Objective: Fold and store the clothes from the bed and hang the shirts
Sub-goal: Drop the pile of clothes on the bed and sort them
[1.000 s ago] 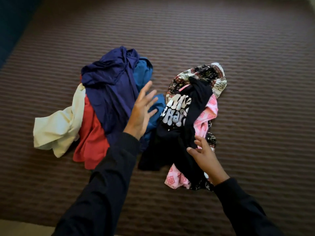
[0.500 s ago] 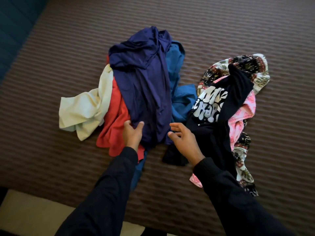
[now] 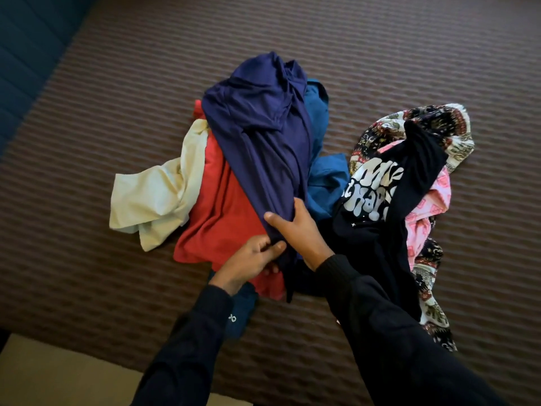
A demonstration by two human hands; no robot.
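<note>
1. The bed (image 3: 409,54) carried the whole unsorted heap, spread out within reach.
2. The navy garment (image 3: 263,136) lay on top of the red garment (image 3: 222,218) and the blue one (image 3: 325,177), so it was probably chosen first.
3. The right hand (image 3: 298,230) gripped its lower end, thumb and fingers wrapped round the bunched cloth.
4. The left hand (image 3: 251,256) pinched the same hem just below, seemingly to find an edge.

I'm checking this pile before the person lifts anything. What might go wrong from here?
Both hands, left hand and right hand, grip the near end of the navy garment, which lies draped over the red garment and teal garment. Lifting it may drag those along or tumble the pile.
</note>
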